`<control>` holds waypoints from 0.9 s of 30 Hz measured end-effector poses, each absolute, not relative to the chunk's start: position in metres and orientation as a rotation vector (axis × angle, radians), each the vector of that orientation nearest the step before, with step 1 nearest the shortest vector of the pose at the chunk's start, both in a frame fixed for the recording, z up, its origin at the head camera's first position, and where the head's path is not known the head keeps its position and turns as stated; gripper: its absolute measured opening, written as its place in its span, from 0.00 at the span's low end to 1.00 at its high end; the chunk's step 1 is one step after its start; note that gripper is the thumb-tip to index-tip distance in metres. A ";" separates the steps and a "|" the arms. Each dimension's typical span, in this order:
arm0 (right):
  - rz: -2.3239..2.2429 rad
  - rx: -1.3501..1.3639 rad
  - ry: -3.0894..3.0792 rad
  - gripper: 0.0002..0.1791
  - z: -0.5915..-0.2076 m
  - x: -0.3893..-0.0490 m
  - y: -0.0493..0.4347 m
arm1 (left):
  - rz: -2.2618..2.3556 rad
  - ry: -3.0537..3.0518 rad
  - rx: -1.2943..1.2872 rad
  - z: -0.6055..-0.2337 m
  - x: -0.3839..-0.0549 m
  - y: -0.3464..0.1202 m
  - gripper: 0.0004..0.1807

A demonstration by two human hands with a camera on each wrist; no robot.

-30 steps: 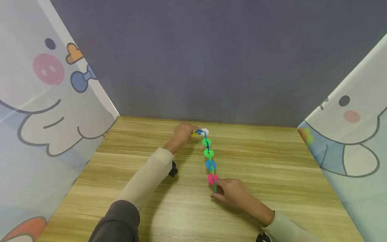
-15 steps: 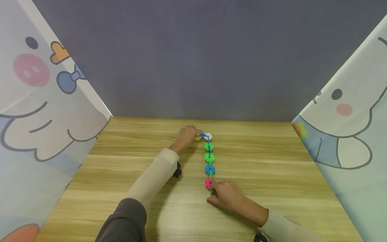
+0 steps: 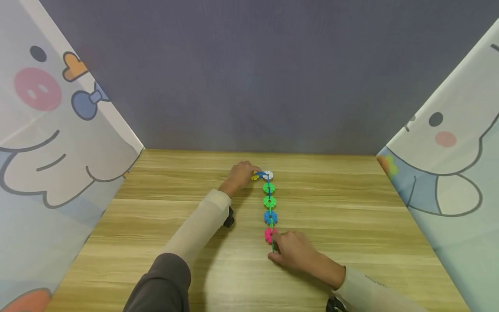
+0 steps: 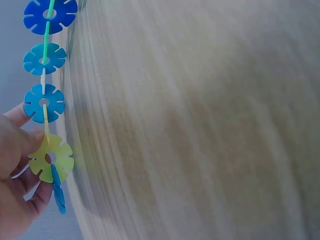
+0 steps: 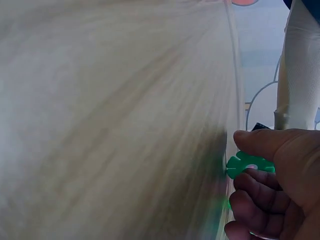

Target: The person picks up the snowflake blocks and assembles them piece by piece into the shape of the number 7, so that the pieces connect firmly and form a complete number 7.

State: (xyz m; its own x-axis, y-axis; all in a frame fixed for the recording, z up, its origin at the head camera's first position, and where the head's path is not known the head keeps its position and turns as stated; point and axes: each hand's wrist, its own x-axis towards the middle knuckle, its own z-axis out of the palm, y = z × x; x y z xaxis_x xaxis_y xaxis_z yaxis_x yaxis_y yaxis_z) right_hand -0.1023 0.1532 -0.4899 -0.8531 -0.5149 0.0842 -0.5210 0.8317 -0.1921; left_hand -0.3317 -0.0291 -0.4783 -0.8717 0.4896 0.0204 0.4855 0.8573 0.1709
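A chain of plastic snowflake discs (image 3: 269, 201) runs from the far side of the table toward the near side, its slotted discs interlocked at right angles. The far end bends left past a white disc (image 3: 267, 175). There my left hand (image 3: 241, 177) pinches the chain near a yellow disc (image 4: 63, 159); blue discs (image 4: 35, 102) adjoin it in the left wrist view. At the near end, my right hand (image 3: 297, 252) holds the chain beside a pink disc (image 3: 268, 235). A green disc (image 5: 239, 165) lies between its thumb and curled fingers in the right wrist view, partly hidden.
The wood-grain table (image 3: 343, 208) meets a dark grey panel (image 3: 249, 78) at its back edge. Cartoon-printed panels (image 3: 35, 173) flank it on both sides. A dark wrist-worn device (image 3: 229, 218) shows at the left cuff.
The chain has straightened into a more even line, its near end shifting slightly left with my right hand. Both hands keep their hold. The head view has shifted a little, then nearly stopped.
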 end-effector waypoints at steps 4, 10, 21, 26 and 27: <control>0.294 0.850 -2.985 0.22 -0.489 -0.103 0.154 | 0.251 2.991 0.778 -0.479 -0.332 -0.029 0.24; 0.318 0.871 -3.035 0.25 -0.488 -0.104 0.155 | 0.266 2.972 0.780 -0.476 -0.327 -0.034 0.24; 0.473 0.871 -2.990 0.19 -0.465 -0.119 0.170 | 0.581 2.928 0.833 -0.434 -0.301 -0.067 0.28; 0.505 0.896 -2.919 0.14 -0.456 -0.135 0.179 | 0.604 2.907 0.902 -0.412 -0.279 -0.084 0.32; 0.498 0.918 -2.904 0.17 -0.455 -0.139 0.181 | 0.579 2.908 0.914 -0.409 -0.274 -0.087 0.33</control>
